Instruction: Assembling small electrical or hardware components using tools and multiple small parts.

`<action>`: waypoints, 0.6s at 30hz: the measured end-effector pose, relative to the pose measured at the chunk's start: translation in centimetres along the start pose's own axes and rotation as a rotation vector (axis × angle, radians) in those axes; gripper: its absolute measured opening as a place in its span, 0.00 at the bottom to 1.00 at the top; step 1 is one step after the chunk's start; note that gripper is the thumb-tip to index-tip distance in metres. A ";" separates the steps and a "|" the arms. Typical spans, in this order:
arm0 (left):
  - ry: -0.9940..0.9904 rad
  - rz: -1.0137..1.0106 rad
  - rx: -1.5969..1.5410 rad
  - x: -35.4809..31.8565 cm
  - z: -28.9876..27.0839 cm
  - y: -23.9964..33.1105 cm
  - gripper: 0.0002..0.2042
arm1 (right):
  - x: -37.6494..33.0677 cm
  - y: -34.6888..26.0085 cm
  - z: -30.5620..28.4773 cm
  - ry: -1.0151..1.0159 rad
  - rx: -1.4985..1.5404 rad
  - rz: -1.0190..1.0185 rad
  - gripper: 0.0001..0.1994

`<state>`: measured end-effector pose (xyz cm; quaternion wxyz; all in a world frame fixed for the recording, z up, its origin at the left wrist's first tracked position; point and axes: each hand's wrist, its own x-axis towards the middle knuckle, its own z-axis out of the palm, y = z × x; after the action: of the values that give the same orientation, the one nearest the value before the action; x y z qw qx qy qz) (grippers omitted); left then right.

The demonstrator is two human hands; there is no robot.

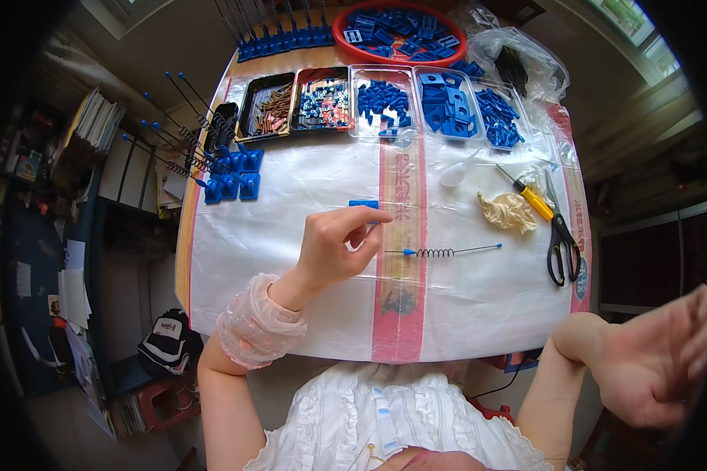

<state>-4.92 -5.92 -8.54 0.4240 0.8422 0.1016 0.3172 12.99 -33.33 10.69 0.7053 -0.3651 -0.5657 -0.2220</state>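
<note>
Mid-frame, the left hand (331,245) partly hides a blue piece (364,203); dark rods (291,11), upper left, run past the top edge.

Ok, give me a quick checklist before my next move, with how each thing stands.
1. Spring rod flat on the table: ok, it lies beside the left hand.
2. Left hand gripping something: cannot tell, its fingertips are unclear.
3. Blue piece fully visible: not ok, the left hand partly covers it.
4. Right hand over the table: not ok, it is raised past the right edge.
5. Scissors and screwdriver clear of the rod: ok, both lie farther right.
</note>
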 end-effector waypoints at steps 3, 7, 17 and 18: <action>0.125 -0.103 -0.066 -0.1 -0.8 -0.2 0.09 | -4.3 4.5 1.8 -0.244 -0.001 0.462 0.17; 0.164 -0.142 -0.094 0.6 -1.2 -1.3 0.09 | -11.5 8.2 2.6 -0.729 -0.200 0.697 0.09; 0.011 0.185 0.088 0.4 -1.0 -0.6 0.11 | -18.2 10.6 3.1 -1.046 -0.429 0.508 0.13; -0.026 0.223 0.106 0.2 -0.6 -0.4 0.12 | -18.4 10.7 3.1 -1.045 -0.435 0.494 0.13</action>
<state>-5.09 -5.17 -8.52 0.3422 0.8736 0.0185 0.3454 14.01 -26.01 -9.53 0.2750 -0.6812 -0.6770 0.0458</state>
